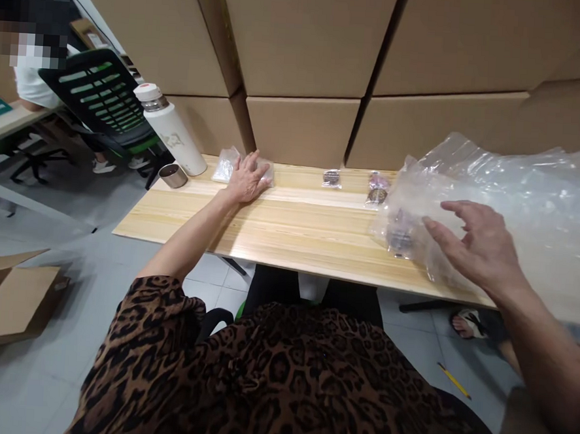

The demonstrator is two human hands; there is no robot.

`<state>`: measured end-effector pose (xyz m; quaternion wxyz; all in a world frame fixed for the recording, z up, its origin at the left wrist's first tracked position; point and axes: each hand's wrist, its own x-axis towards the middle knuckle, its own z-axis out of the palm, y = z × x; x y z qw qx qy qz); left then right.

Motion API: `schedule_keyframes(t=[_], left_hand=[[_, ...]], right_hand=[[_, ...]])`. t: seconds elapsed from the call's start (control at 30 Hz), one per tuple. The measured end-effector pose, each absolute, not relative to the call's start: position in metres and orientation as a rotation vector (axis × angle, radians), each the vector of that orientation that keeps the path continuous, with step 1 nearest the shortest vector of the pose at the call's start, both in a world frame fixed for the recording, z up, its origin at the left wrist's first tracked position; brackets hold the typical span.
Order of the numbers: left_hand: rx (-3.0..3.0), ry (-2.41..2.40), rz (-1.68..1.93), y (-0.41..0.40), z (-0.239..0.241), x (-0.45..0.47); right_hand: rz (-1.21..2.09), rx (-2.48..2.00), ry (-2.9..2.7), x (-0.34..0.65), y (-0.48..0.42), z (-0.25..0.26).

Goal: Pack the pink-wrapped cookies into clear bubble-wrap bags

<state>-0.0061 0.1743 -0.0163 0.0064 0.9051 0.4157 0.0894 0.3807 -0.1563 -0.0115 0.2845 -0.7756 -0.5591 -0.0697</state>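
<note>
My left hand (246,178) lies palm down with spread fingers, over small clear plastic bags (224,167) by the back edge of the table (289,223). What is beneath its palm is hidden. My right hand (485,245) hovers at or just above a large clear plastic bag (450,168), thumb and fingers apart; whether it touches the film I cannot tell. Small dark items in clear packets, one packet (331,178) in the middle and another packet (377,195) farther right, rest on the wood. A purplish packet (399,240) shows at the big bag's left side.
Large cardboard boxes (300,132) are stacked along the table's back. A white bottle (174,134) and a metal cup (173,176) stand at the left end. An open carton (14,298) is on the floor. A person sits by a green-black chair (101,94) at far left.
</note>
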Motion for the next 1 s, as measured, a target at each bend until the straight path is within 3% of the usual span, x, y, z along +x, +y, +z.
schedule_keyframes(t=[0.23, 0.5, 0.63, 0.83, 0.93, 1.0], left_hand=[[2.862, 1.340, 0.335, 0.169, 0.002, 0.002], [2.809, 1.326, 0.242, 0.158, -0.012, 0.003], [2.750, 1.363, 0.536, 0.146, -0.007, 0.018], [2.549, 0.813, 0.884, 0.076, 0.011, 0.068], [2.197, 0.567, 0.778, 0.033, 0.021, 0.093], [1.860, 0.531, 0.580, 0.013, 0.031, 0.105]], right_hand=[[-0.211, -2.017, -1.766, 0.355, -0.177, -0.040], [-0.365, -2.034, -1.902, 0.343, -0.187, -0.055], [-0.315, -1.910, -1.889, 0.352, -0.194, -0.057], [-0.022, -1.730, -1.304, 0.362, -0.203, -0.041], [-0.208, -1.638, -1.028, 0.352, -0.200, -0.020], [-0.393, -1.575, -1.157, 0.338, -0.195, -0.004]])
